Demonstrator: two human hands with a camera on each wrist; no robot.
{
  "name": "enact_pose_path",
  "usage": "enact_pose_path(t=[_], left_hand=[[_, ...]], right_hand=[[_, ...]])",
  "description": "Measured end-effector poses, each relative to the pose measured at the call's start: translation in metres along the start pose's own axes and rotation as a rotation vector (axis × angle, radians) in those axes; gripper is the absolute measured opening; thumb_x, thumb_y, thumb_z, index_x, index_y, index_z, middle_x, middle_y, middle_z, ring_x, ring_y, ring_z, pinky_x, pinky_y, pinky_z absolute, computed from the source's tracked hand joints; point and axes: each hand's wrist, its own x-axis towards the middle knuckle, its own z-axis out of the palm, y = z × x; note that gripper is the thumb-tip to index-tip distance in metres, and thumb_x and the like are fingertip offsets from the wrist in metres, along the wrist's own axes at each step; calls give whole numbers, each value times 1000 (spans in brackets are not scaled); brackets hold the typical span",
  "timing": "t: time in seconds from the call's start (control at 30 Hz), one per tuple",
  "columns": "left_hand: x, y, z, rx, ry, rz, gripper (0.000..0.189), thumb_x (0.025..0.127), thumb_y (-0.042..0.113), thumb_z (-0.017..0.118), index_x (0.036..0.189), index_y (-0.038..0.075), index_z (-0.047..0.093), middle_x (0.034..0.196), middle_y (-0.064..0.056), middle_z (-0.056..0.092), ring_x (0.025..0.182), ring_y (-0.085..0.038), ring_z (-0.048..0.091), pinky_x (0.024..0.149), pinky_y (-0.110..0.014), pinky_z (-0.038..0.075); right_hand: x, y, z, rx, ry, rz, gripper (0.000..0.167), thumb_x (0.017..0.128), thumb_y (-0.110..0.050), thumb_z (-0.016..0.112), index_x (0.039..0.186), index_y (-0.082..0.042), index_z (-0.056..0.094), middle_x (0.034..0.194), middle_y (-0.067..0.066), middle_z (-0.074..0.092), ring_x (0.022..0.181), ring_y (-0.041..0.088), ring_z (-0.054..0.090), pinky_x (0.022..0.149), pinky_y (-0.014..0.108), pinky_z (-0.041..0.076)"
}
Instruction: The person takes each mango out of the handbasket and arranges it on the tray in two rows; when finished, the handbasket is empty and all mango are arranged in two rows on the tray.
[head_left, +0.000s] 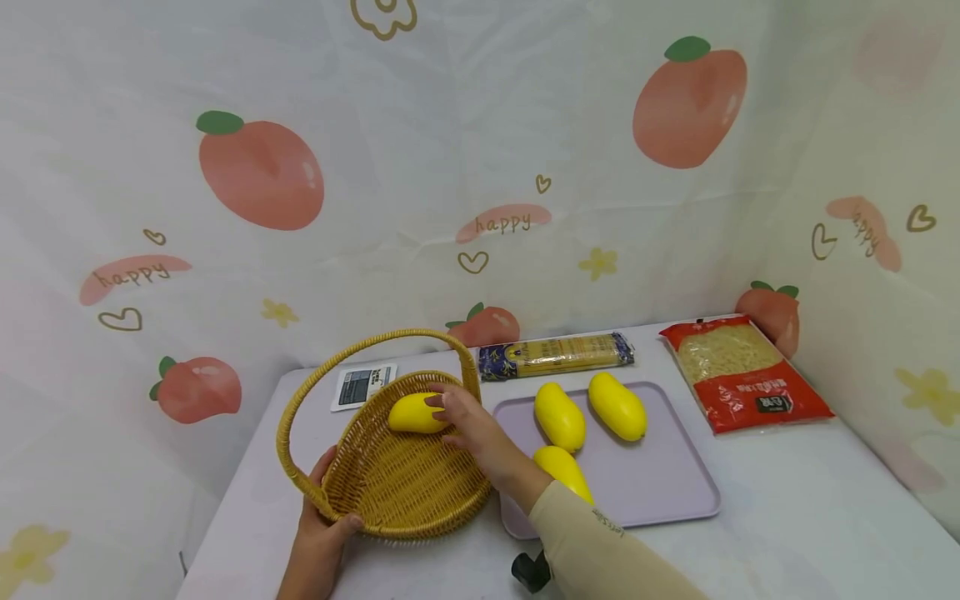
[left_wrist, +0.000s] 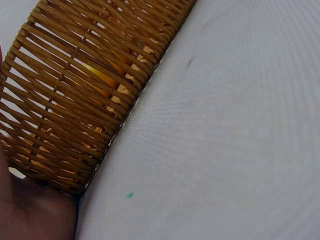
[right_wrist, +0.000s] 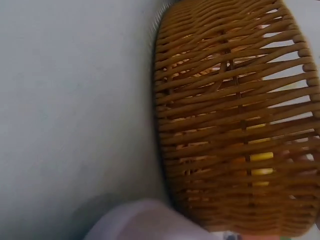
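My left hand [head_left: 321, 525] grips the left side of a woven wicker basket [head_left: 408, 479], thumb over its rim near the foot of the tall handle. Inside, against the far wall, lies a yellow mango [head_left: 412, 414]. Over the basket's right part reaches my right hand [head_left: 474, 429], its fingers spread and loosely bent at the mango's right end. Three more mangoes, such as the one at the back [head_left: 617, 407], lie on a lilac tray [head_left: 675, 492] right of the basket; my right forearm partly covers the nearest. Through the weave, yellow shows in both wrist views.
Behind the tray lies a long pack of noodles [head_left: 558, 357]. A red bag of pasta [head_left: 750, 375] is at the back right. A white packet with a dark label [head_left: 363, 386] lies behind the basket. Near the front sits a small black object [head_left: 531, 573].
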Motion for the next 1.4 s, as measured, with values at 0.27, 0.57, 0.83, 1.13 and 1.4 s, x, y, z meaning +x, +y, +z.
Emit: enact_pose_path(t=[0.27, 0.57, 0.83, 1.13, 1.4], left_hand=[[2, -2, 1, 18, -4, 15, 91, 105, 11, 75, 175, 32, 20, 173, -8, 18, 144, -14, 43, 107, -20, 48], [3, -3, 2, 13, 3, 11, 91, 104, 11, 77, 174, 32, 21, 172, -8, 20, 143, -15, 45, 107, -21, 49], [2, -4, 1, 6, -4, 22, 91, 105, 10, 76, 174, 32, 21, 172, -10, 19, 143, -15, 47, 107, -24, 50], [1, -4, 0, 17, -4, 22, 91, 105, 14, 77, 174, 33, 21, 172, -9, 18, 143, -14, 46, 106, -23, 50], [-1, -3, -1, 5, -8, 41, 90, 104, 10, 76, 174, 32, 22, 171, -9, 21, 142, -15, 48, 106, -25, 51]], right_hand=[[10, 8, 8, -249, 32, -70, 69, 112, -58, 52, 166, -16, 43, 165, 11, 46, 151, 33, 41, 124, 57, 33], [22, 13, 14, -411, 62, -43, 80, 105, -59, 66, 167, -16, 41, 166, 7, 44, 149, 31, 43, 122, 53, 36], [27, 18, 22, -683, 15, 54, 92, 99, -59, 75, 171, -16, 36, 173, 8, 33, 161, 36, 21, 125, 62, 28], [37, 36, 35, -1036, 6, 173, 86, 99, -54, 78, 171, -25, 40, 174, 10, 26, 157, 44, 24, 113, 70, 40], [36, 32, 37, -1048, -6, 142, 57, 106, -46, 71, 159, -30, 56, 140, 7, 57, 121, 27, 54, 90, 50, 50]])
